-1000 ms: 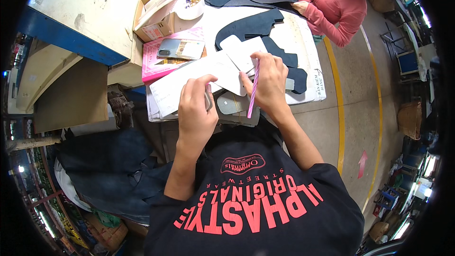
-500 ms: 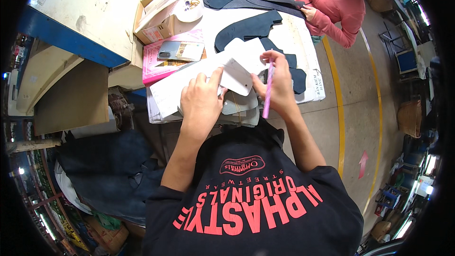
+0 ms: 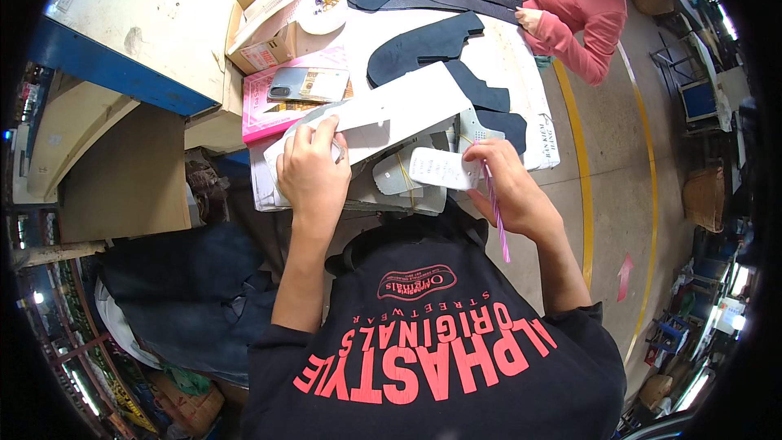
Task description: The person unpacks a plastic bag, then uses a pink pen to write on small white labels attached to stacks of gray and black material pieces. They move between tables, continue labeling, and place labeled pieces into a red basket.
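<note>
While holding a small white piece (image 3: 444,168) right of frame centre, pinched at its right end by thumb and fingers of the right hand (image 3: 515,187), with a purple striped pen (image 3: 501,236) also gripped, lays the left hand (image 3: 311,169), fingers bent, over the left end of a long white sheet (image 3: 407,107); cannot tell whether gripping or resting. Appears partway: has the white piece already in hand, with grey pieces (image 3: 391,177) lying at the near edge of the table (image 3: 521,81) and the pen clear of any sheet. Meets crowding at upper left from a pink box (image 3: 257,106) and phone (image 3: 285,85); offers open room at right, over the floor (image 3: 611,171). Farther up, includes dark cut pieces (image 3: 419,42) near a co-worker's hand (image 3: 529,18).
</note>
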`<state>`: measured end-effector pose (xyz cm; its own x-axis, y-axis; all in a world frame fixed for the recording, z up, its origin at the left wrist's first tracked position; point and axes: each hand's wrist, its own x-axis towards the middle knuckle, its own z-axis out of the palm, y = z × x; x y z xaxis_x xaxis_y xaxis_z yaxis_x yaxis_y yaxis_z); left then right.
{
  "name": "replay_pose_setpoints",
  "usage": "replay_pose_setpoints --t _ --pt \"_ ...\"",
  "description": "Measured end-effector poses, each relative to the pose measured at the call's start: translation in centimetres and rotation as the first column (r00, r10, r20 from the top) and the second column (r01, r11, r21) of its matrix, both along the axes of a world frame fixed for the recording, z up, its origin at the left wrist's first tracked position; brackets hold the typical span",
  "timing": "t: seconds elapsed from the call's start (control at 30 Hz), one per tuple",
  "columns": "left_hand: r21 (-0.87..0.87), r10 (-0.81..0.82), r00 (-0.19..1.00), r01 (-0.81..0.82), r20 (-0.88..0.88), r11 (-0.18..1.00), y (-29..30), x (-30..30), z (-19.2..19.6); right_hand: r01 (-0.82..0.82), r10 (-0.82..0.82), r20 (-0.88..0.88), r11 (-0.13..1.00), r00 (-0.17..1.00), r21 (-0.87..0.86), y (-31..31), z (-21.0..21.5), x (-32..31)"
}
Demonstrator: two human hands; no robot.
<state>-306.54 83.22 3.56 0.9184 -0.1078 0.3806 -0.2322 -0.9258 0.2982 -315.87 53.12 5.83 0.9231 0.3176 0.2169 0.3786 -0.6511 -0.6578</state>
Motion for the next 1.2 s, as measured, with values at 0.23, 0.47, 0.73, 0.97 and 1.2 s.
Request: replay_pose_setpoints --t 0.23,0.47,0.73,0.97,1.2 --pt "0.072 -0.011 0.998 0.007 0.057 0.997 0.4 -0.2 -1.5 -0.061 0.064 -0.1 0.998 0.993 0.033 0.1 -0.6 0.8" --pt "0.118 -0.018 0.995 0.006 0.101 0.993 0.3 -0.4 -1.7 -0.094 0.096 -0.075 0.995 0.993 0.025 -0.1 -1.6 1.5" --pt "-0.061 -0.074 0.988 0.083 0.139 0.995 0.4 -1.9 -0.3 -0.125 0.128 -0.107 0.992 0.986 0.035 -0.5 -1.1 2.3" --pt "-0.641 -0.448 0.861 0.206 -0.24 0.74 1.7 -7.8 0.8 -0.138 0.143 -0.135 0.989 0.98 0.051 -0.9 -1.0 2.8" --pt "-0.438 -0.591 0.757 0.447 -0.28 0.78 2.5 -9.4 -1.9 -0.172 0.177 -0.162 0.984 0.971 0.045 -1.2 -1.0 3.4"
